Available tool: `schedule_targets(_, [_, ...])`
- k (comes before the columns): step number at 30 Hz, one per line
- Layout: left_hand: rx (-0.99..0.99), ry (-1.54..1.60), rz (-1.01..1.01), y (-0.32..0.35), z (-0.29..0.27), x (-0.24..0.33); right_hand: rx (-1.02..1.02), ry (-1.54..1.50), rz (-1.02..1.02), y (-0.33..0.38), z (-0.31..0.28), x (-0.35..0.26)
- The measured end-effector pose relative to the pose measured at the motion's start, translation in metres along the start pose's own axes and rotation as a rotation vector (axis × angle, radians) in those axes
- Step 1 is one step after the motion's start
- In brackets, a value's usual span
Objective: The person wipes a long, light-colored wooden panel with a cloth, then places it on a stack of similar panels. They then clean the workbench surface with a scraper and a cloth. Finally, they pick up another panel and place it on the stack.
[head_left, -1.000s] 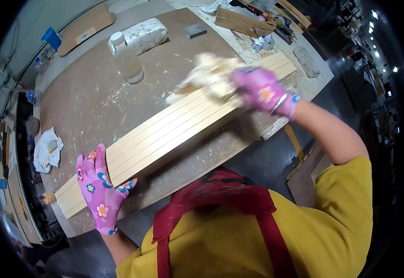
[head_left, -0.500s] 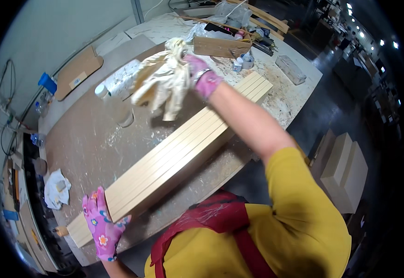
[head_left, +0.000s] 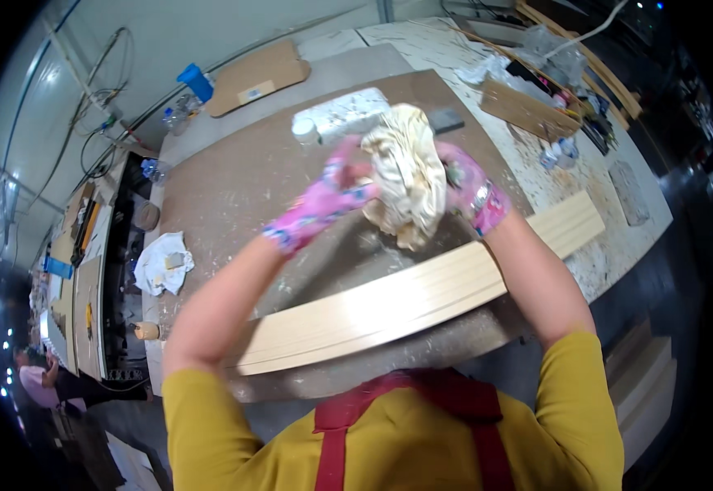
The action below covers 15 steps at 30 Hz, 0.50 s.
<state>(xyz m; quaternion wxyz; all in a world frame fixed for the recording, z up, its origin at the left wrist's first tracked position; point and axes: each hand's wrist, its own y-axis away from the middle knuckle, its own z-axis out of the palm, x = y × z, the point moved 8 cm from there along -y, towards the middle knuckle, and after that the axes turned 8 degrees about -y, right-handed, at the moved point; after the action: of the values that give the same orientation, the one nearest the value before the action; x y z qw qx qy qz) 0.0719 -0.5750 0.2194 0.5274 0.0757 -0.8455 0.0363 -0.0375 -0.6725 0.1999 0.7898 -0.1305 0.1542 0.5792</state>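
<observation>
A bunched cream-coloured cloth [head_left: 408,176] hangs over the table between my hands. My right hand [head_left: 471,186], in a pink flowered glove, grips its right side. On the other side my left hand [head_left: 328,196], gloved alike, has its thumb and fingers apart at the cloth's left edge; motion blur hides whether it touches. Below the cloth, a stack of pale wooden strips [head_left: 373,307] lies side by side across the near part of the brown table board [head_left: 233,204]. Behind my left hand, the white cap of a bottle [head_left: 305,131] shows, its body mostly hidden.
A white speckled block [head_left: 344,110] and a small grey block [head_left: 445,121] lie farther back. At the right stands a cardboard box [head_left: 528,110] of tools, near a grey slab [head_left: 628,192]. A white rag [head_left: 162,262] lies at the left. A person [head_left: 41,380] is far left.
My left hand has left the strips' near end and come up to the cloth. My right hand still holds the cloth, now more bunched. The view has turned, shifting the table.
</observation>
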Motion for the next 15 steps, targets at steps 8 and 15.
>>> schedule_targets(8, [0.010,0.252,0.034,-0.048,-0.026,-0.025,0.486,0.328,-0.569,0.017,-0.040,-0.045])
schedule_targets(15, [-0.244,-0.862,0.101,-0.011,-0.046,-0.029,0.275,0.135,-0.599,0.020,-0.025,-0.057])
